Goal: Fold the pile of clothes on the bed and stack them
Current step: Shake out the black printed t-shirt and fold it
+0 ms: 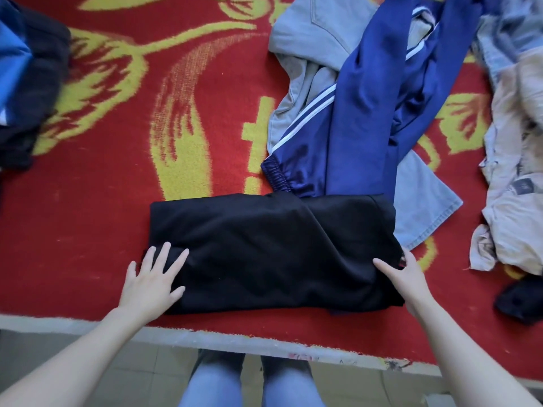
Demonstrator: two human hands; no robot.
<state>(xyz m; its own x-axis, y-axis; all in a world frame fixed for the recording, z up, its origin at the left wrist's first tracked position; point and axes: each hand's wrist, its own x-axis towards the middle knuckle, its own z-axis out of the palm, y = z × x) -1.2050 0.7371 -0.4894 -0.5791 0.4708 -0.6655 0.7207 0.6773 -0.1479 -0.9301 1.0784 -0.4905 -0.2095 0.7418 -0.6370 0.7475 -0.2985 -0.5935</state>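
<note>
The black garment (273, 248) lies half-folded between my hands, at the near edge of the bed (88, 230). My left hand (152, 279) presses flat on its left end, fingers spread. My right hand (404, 274) pinches the right end, thumb on top. I'd carry right over left, matching edges, then smooth. The unfolded pile (361, 113) waits beyond my right hand.

I count one folded black garment (273, 251), one pair of blue striped trousers (352, 118), one cream garment (514, 177) and one small dark item (520, 301). Pale denim shows in two places, a middle denim piece (308, 36) and a corner denim piece (505, 39). There is one dark heap (35, 92) whose pieces I cannot number, one bed (117, 207), and two hands, the left hand (152, 277) and the right hand (402, 277).
</note>
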